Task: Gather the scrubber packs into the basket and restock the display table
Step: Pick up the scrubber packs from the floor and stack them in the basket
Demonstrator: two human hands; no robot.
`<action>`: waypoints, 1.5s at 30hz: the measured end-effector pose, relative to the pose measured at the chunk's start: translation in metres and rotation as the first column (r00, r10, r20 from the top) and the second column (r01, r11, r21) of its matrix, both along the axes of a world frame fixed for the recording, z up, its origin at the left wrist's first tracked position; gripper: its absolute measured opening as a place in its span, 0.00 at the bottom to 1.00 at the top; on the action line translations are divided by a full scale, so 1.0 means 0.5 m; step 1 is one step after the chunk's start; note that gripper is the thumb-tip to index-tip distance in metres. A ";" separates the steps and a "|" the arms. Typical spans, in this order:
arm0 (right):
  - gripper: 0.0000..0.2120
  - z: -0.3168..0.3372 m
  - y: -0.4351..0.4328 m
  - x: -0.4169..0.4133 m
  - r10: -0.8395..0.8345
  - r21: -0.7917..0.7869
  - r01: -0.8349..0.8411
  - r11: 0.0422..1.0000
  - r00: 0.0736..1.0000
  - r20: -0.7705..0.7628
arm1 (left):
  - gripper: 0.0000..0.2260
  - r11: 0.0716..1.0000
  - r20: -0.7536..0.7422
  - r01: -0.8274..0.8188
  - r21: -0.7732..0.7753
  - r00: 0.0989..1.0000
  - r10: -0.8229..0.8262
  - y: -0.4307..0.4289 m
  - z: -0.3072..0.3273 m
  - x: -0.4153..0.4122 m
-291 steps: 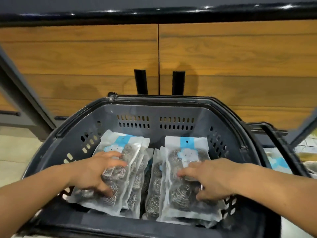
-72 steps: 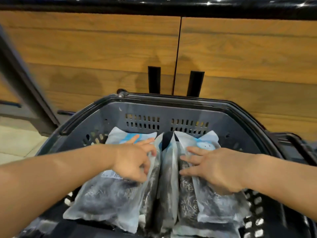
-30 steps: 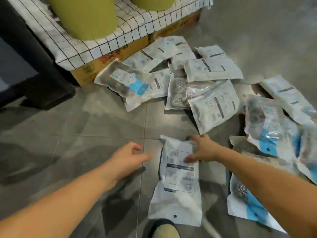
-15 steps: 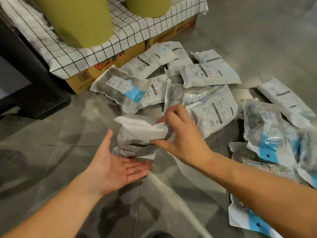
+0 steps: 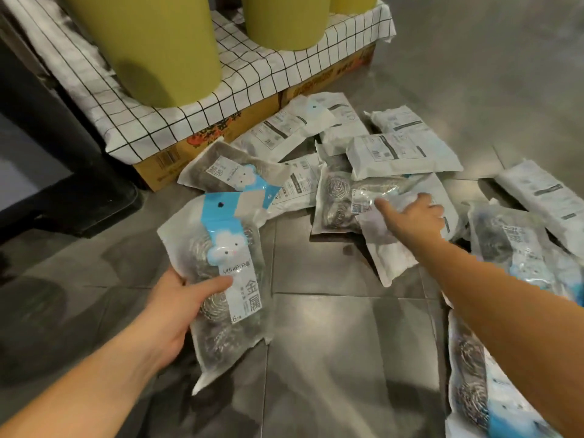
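On the grey tiled floor (image 5: pixel 331 336) of a shop, a person's left hand (image 5: pixel 172 308) gripped a scrubber pack (image 5: pixel 221 257) at 9 o'clock. The pack was face up, the thumb curled over its label and the fingers hidden behind it. The right hand (image 5: pixel 414 218) reached to 2 o'clock and lay on a white pack (image 5: pixel 388 254), index finger straight. Whether its other fingers held anything could not be told. A pile of packs (image 5: pixel 401 153) spread across the tiles from 12 to 4 o'clock, some showing steel coils and blue labels, others turned white side up. At 11 o'clock the pile touched a cardboard box (image 5: pixel 177 159) draped in a checked cloth (image 5: pixel 252 67). Yellow-green tubs (image 5: pixel 151 42) stood on that cloth.
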State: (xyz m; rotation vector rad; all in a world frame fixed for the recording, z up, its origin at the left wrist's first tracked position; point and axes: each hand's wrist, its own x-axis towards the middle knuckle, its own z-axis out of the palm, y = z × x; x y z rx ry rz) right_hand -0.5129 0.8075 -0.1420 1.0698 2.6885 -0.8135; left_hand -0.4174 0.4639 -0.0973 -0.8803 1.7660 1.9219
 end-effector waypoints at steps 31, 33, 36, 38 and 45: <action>0.22 0.603 -0.403 0.169 0.084 -0.438 -0.566 0.699 0.672 -0.736 | 0.25 0.993 -0.542 -0.114 -0.033 0.837 0.078 -0.154 0.542 0.024; 0.23 0.683 -0.501 0.204 0.151 -0.419 -0.677 0.605 0.614 -0.775 | 0.25 0.981 -0.599 -0.176 -0.077 0.795 0.096 -0.248 0.642 0.065; 0.22 0.771 -0.662 0.256 0.214 -0.373 -0.810 0.453 0.504 -0.836 | 0.23 0.957 -0.664 -0.243 -0.160 0.744 0.078 -0.420 0.765 0.163; 0.21 0.806 -0.776 0.298 0.222 -0.371 -0.854 0.366 0.467 -0.856 | 0.19 0.921 -0.664 -0.317 -0.225 0.742 0.092 -0.538 0.817 0.249; 0.20 0.743 -1.141 0.452 0.484 -0.577 -0.816 0.031 0.517 -0.706 | 0.15 0.717 -0.448 -0.619 -0.321 0.766 0.461 -0.893 0.754 0.554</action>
